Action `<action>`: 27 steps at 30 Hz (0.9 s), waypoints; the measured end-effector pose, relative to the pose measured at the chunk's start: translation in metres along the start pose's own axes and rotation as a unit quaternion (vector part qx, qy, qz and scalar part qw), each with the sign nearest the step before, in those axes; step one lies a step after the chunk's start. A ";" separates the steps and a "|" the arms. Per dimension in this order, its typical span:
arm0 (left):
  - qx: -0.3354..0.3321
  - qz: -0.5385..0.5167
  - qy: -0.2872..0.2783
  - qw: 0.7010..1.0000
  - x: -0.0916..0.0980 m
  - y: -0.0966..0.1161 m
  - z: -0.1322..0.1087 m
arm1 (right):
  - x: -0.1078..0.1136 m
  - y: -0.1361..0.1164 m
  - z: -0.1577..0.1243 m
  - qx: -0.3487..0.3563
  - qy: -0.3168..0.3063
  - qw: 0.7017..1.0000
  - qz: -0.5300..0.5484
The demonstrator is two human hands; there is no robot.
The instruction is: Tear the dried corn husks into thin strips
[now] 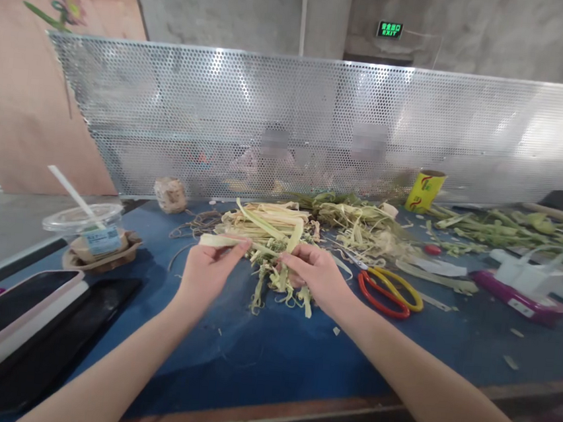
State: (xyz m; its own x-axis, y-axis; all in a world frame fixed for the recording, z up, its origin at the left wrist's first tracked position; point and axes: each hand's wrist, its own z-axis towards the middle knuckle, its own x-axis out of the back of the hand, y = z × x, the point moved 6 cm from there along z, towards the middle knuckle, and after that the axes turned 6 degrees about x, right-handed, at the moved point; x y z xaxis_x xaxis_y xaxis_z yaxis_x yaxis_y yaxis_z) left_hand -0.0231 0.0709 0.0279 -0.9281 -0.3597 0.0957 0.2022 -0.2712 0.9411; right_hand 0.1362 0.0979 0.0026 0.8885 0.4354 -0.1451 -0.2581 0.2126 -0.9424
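Observation:
My left hand (210, 269) is closed, thumb and fingers pinching a pale green plant strip (219, 240), husk-like in look. Level with it, my right hand (318, 275) pinches the same strip near its other end. An upright strip (295, 235) stands up beside the right fingertips; whether that hand grips it too is unclear. Below and between both hands hangs a frilly green bunch with curled ends (274, 283). Just behind them lies a heap of pale yellow strips (266, 216). Scissors (388, 291) with red and yellow handles rest right of my right hand.
On the blue table (246, 367) are a lidded cup (97, 236) in a cardboard holder, phones (13, 311), a twine ball (170, 195), a yellow tube (423, 191), green stalks (509, 229) and a purple tissue pack (517, 297). A perforated metal screen (322, 102) closes the back.

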 end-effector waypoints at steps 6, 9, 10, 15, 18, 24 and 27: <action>0.085 -0.038 -0.115 0.989 -0.018 -0.010 -0.004 | -0.004 0.001 0.001 -0.001 -0.056 0.997 0.055; 0.129 -0.029 -0.224 0.965 -0.038 -0.011 -0.017 | -0.005 0.002 0.000 -0.010 -0.058 0.997 0.051; 0.139 -0.026 -0.238 0.961 -0.040 -0.011 -0.021 | -0.006 0.002 -0.001 -0.014 -0.060 0.997 0.037; 0.133 -0.029 -0.252 0.958 -0.040 -0.013 -0.024 | -0.005 0.001 -0.002 -0.005 -0.060 0.998 -0.014; 0.132 -0.018 -0.265 0.955 -0.037 -0.013 -0.024 | -0.001 0.000 -0.001 0.002 -0.035 0.999 -0.012; 0.105 -0.015 -0.281 0.954 -0.036 -0.003 -0.024 | 0.000 -0.009 -0.001 0.019 -0.015 0.999 0.049; 0.104 -0.006 -0.268 0.958 -0.039 -0.005 -0.027 | -0.001 -0.009 -0.002 0.010 0.000 0.999 0.049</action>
State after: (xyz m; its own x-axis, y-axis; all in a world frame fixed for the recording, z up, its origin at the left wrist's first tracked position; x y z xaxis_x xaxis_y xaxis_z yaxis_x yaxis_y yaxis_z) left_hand 0.0205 0.0625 0.0108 -0.9686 0.1673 0.1841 0.1747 -0.0690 0.9822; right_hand 0.1387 0.0937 0.0108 0.8587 0.4550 -0.2358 -0.3505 0.1858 -0.9180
